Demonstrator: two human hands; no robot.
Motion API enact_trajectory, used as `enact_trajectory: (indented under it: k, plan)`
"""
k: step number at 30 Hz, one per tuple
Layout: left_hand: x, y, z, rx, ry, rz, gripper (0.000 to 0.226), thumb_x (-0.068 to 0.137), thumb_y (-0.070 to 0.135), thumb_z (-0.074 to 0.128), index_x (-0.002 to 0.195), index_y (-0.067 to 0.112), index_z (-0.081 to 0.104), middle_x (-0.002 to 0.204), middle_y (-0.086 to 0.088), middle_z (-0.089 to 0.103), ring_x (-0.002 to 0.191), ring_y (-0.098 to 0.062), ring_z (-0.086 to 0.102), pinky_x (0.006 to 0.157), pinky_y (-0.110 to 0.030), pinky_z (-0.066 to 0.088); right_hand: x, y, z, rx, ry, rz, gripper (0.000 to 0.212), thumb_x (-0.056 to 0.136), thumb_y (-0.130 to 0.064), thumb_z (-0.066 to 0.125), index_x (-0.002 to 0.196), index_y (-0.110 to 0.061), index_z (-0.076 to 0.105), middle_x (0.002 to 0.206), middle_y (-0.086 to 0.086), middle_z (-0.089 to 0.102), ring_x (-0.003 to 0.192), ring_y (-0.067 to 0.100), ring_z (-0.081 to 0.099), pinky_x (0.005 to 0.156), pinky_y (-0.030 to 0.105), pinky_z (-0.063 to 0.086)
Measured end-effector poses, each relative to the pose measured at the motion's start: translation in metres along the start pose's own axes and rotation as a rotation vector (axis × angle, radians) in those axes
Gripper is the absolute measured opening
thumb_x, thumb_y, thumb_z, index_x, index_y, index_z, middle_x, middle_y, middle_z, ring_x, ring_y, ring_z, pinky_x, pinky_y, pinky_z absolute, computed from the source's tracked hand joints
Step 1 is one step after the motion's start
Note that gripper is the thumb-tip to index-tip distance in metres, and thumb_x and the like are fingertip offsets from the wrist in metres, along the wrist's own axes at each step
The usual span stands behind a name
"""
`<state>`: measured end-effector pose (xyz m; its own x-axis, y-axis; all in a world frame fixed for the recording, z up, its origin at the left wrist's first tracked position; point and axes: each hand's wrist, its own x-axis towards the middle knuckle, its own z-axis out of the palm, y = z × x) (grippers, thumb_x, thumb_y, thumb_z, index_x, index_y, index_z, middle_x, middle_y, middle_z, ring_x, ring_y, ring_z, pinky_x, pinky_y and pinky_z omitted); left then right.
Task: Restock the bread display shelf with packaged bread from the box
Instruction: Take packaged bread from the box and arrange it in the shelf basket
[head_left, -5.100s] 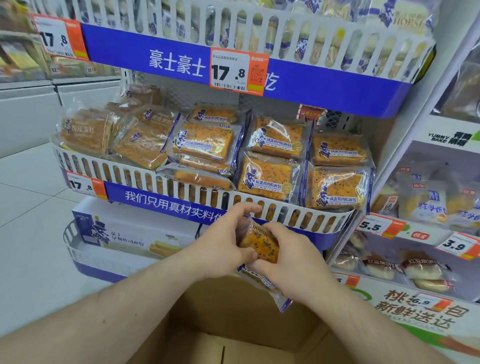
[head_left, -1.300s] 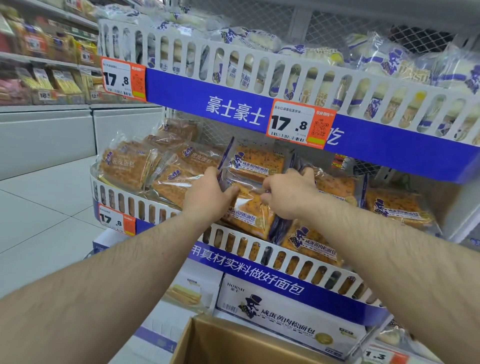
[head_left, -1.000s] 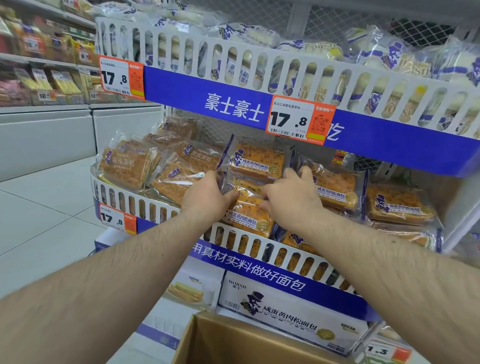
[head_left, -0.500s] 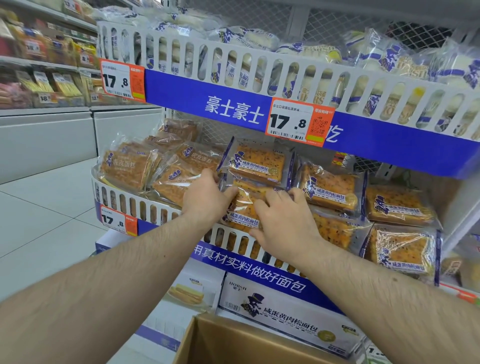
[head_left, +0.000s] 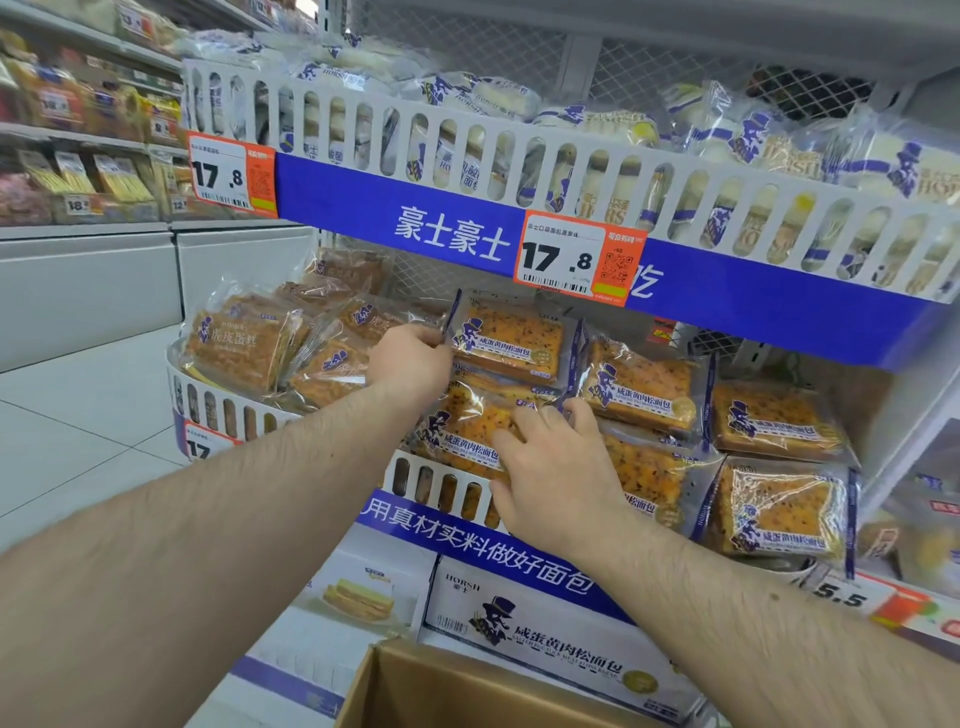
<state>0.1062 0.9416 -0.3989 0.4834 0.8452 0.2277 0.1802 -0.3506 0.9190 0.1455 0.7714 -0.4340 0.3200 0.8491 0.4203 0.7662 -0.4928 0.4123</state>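
Left hand (head_left: 410, 364) and right hand (head_left: 550, 467) on bread packs (head_left: 467, 431) in middle shelf (head_left: 441, 488).

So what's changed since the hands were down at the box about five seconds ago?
The bread pack has gone up from the box onto the middle shelf, at the front of its stack. The right hand now lies flat on it; the left hand pinches the edge of the pack above. Price tags unchanged.
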Motion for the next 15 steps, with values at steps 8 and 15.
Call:
enact_trajectory:
  k: [8, 15]
  plan:
    - [-0.03, 0.003, -0.011, 0.151, 0.094, 0.27, 0.031, 0.094, 0.024, 0.06, 0.124, 0.017, 0.056, 0.125, -0.001, 0.051, 0.103, -0.016, 0.055, 0.084, -0.029, 0.046, -0.015, 0.003, -0.022, 0.16, 0.021, -0.027, 0.03, 0.084, -0.037, 0.061, 0.108, -0.022, 0.071, 0.117, 0.001, 0.064, 0.114, 0.022, 0.056, 0.108, 0.048, 0.031]
    - [-0.101, 0.033, -0.013, 0.532, -0.338, 0.712, 0.018, 0.091, 0.022, 0.059, 0.109, 0.024, 0.06, 0.106, 0.008, 0.058, 0.097, -0.012, 0.055, 0.08, -0.027, 0.047, -0.05, 0.031, -0.067, 0.441, -0.068, 0.219, 0.022, 0.091, -0.043, 0.054, 0.097, -0.026, 0.068, 0.095, -0.008, 0.064, 0.092, 0.012, 0.057, 0.088, 0.036, 0.05]
